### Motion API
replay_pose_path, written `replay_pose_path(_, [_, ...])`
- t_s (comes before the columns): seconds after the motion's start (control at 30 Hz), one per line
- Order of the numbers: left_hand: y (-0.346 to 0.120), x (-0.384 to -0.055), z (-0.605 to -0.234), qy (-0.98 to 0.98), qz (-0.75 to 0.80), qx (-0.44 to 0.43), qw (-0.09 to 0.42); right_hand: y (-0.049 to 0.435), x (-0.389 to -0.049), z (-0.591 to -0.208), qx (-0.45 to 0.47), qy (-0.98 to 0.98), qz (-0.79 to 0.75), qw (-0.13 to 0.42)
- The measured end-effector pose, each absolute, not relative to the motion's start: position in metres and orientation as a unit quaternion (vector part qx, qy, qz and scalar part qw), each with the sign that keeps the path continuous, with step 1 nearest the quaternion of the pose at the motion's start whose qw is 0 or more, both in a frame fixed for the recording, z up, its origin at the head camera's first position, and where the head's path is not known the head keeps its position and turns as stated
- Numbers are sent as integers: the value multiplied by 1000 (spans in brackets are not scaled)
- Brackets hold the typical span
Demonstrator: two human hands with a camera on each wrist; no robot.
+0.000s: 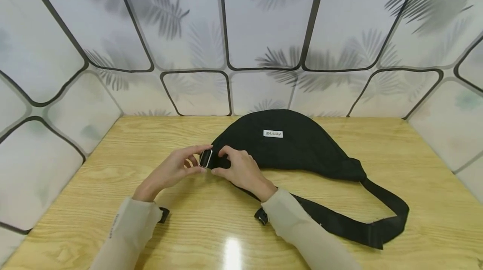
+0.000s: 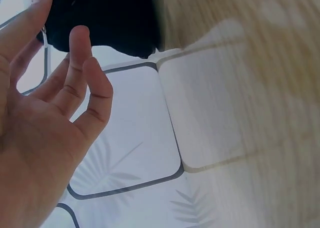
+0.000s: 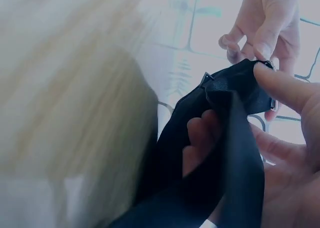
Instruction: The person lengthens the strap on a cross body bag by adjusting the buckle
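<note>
A black waist bag (image 1: 298,148) with a small white label (image 1: 273,134) lies on the table. At its left end my left hand (image 1: 171,171) pinches a silver-rimmed strap buckle (image 1: 205,158) between thumb and fingers. Just right of the buckle, my right hand (image 1: 243,170) holds the strap close to the bag. In the right wrist view, the right thumb (image 3: 280,85) presses on the black webbing (image 3: 242,82) beside the buckle, while fingers curl behind a hanging length of strap (image 3: 245,173). The left wrist view shows the left hand's (image 2: 45,118) other fingers loosely bent.
From the bag's right end the wide black strap (image 1: 336,219) loops forward across the wooden table (image 1: 203,236) and back under the right forearm. Small black pieces (image 1: 261,216) show beside both sleeves. A patterned backdrop (image 1: 268,27) stands behind and at the sides.
</note>
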State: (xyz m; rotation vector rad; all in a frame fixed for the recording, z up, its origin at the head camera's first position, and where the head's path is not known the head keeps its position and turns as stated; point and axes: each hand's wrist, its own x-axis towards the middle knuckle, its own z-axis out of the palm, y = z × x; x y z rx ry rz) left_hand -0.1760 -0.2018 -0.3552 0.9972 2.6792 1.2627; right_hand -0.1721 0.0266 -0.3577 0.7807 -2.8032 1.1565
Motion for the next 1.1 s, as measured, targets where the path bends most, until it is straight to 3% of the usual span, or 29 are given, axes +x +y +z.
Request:
replay_pose_path(0.3, [-203, -177, -355, 859, 402, 316, 31, 25, -173, -358, 247, -889, 386, 8])
replay_pose_path(0.57, [-199, -177, -355, 862, 396, 312, 56, 24, -174, -361, 252, -862, 437, 54])
replay_pose_path(0.67, [-199, -177, -355, 863, 394, 311, 55, 26, -177, -363, 259, -839, 478, 24])
replay_pose_path(0.87, [-200, -176, -355, 861, 399, 313, 50, 29, -186, -365, 216, -795, 560, -90])
replay_pose_path(1.1, [-198, -174, -354, 853, 410, 319, 39, 27, -189, -364, 177, -770, 596, -142])
